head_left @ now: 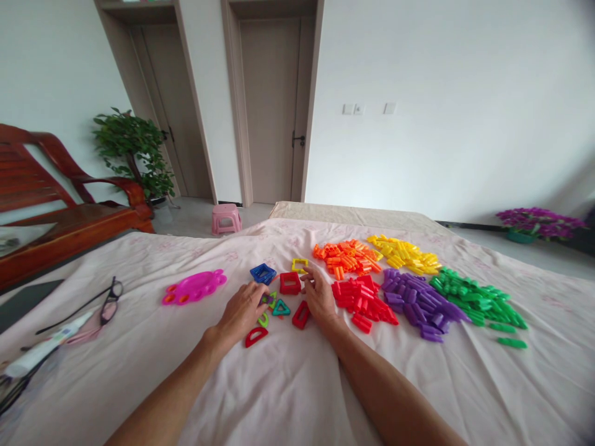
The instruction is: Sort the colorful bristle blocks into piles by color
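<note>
My left hand rests on the pink cloth, fingers curled, its tips at a small purple shape piece. My right hand lies beside it, fingers bent and pinched next to the red square frame; what they grip is hidden. Between and around the hands lie a teal triangle, a red oblong piece, a red half-round piece, a green piece, a blue square frame and a yellow square frame.
Sorted heaps of small pegs lie to the right: orange, yellow, red, purple, green. A magenta plate, glasses and a tube lie left. A wooden bench and pink stool stand behind.
</note>
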Tool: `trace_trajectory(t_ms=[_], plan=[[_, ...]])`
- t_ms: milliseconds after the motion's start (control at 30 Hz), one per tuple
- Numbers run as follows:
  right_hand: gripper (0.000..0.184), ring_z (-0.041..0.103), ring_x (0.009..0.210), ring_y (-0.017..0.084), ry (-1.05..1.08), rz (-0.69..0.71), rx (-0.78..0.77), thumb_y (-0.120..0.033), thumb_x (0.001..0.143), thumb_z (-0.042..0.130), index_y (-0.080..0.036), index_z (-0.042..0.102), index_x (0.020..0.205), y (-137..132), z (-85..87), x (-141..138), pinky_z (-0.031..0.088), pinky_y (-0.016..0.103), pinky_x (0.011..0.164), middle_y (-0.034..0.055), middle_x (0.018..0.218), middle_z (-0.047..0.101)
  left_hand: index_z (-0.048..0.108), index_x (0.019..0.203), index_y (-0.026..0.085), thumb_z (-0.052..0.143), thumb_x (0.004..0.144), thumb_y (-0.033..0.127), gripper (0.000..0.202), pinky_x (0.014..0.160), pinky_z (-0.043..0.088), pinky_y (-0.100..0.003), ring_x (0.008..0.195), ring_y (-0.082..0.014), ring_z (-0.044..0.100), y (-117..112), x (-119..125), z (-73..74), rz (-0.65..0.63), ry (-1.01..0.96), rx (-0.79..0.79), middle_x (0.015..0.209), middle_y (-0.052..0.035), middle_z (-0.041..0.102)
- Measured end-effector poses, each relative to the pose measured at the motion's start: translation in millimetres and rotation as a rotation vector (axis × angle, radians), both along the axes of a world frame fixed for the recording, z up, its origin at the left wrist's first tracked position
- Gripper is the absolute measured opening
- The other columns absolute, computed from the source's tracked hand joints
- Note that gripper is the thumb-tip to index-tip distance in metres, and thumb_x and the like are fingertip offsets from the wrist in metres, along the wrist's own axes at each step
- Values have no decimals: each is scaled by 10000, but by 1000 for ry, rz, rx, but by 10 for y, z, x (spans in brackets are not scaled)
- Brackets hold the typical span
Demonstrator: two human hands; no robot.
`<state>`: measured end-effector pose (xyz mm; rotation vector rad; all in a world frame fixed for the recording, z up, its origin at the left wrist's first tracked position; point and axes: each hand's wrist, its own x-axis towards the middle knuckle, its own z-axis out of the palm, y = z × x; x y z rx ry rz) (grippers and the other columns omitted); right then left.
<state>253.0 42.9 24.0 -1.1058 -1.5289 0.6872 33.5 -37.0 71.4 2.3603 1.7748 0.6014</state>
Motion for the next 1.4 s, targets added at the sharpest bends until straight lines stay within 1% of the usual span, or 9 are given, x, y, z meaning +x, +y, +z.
trace_trajectory(t_ms=[300,433,533,700,800,933,1100,1233,1400], plan=[[387,641,676,164,35,19,26,-170,842,454,-198,650,1174,-28,51,-20,540,287,592,58,945,707,582,1068,204,608,807,148,268,826,486,-288,934,-172,618,13,-31,-73,34,-192,-8,1099,-60,562],[384,651,773,178,14,-6,125,-157,858,449,-204,645,1184,-64,112,-11,558,317,684,65,989,700,593,976,198,577,783,81,227,797,484,-275,912,-167,619,12,-15,-82,6,-269,58,1007,-44,595],[343,653,858,189,-62,-2,236,-174,905,454,-218,648,1184,-162,228,-10,549,323,742,80,1059,689,609,933,199,574,782,65,205,749,482,-255,845,-151,625,7,1,-70,-36,-334,74,936,-27,631],[232,653,857,186,-288,157,377,-253,959,517,-229,664,1137,-393,455,-59,525,307,762,76,1018,686,670,923,208,632,803,134,146,704,483,-241,752,-131,630,-24,52,-34,-78,-430,64,901,-11,684],[197,656,864,191,-399,288,453,-294,961,554,-222,678,1096,-470,517,-107,518,309,782,74,980,698,687,924,206,652,800,161,137,699,488,-234,738,-128,638,-45,93,-10,-75,-490,73,898,-12,699],[176,660,834,174,-425,356,433,-256,979,530,-224,702,1003,-472,492,-157,511,286,761,58,921,705,704,951,207,649,801,180,162,716,493,-232,748,-132,651,-66,124,52,-13,-565,70,880,-7,714],[167,646,847,182,-285,238,335,-221,960,529,-227,695,951,-387,414,-150,509,307,788,54,909,693,690,928,190,662,814,311,168,738,495,-257,770,-158,663,-59,92,115,105,-680,11,858,-17,722],[164,631,797,183,-120,191,245,-248,946,529,-235,692,959,-337,381,-125,522,312,738,48,864,668,649,937,167,692,788,383,266,691,474,-249,765,-161,643,-57,60,129,119,-935,-129,819,-17,688],[153,611,728,160,-78,322,190,-271,943,534,-222,678,929,-391,398,-155,516,278,681,34,827,651,621,960,161,814,693,372,391,625,443,-187,675,-81,579,-112,92,179,71,-1347,-534,793,14,635]])
